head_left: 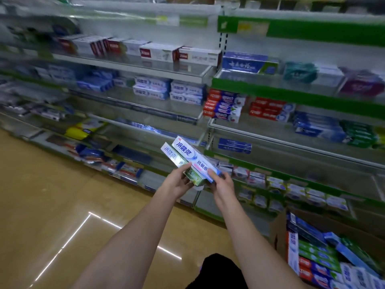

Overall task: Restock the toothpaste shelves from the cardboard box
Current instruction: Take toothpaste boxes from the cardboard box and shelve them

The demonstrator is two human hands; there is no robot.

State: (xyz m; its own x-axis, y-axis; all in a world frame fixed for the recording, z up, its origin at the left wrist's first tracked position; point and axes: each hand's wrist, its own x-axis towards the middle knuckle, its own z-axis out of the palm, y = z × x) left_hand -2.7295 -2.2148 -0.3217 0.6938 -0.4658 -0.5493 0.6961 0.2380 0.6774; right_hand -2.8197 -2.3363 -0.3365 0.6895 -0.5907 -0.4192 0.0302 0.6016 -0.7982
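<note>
From the head camera, both hands are out in front, holding two toothpaste cartons together, fanned apart at their far ends. The left hand (178, 183) grips the near end of the green-and-silver carton (180, 164) with fingers curled over its top edge. The right hand (221, 183) pinches the near end of the blue-and-white carton (194, 156), which lies on top of the green one and crosses it at a slight angle.

Matching blue-and-white cartons (169, 89) sit stacked on a glass shelf (164, 110) above and beyond the hands. The cardboard box (325, 256), still packed with cartons, stands below and to the right of the right hand.

The likeliest slip: each carton is held only at one end, so the long free ends could swing or slide off each other as the hands lift, and one may drop to the floor (52, 197). The shelf stacks look loose; pushing a carton in could nudge them back or topple them. With two different variants in hand, one could also land in the wrong row.
</note>
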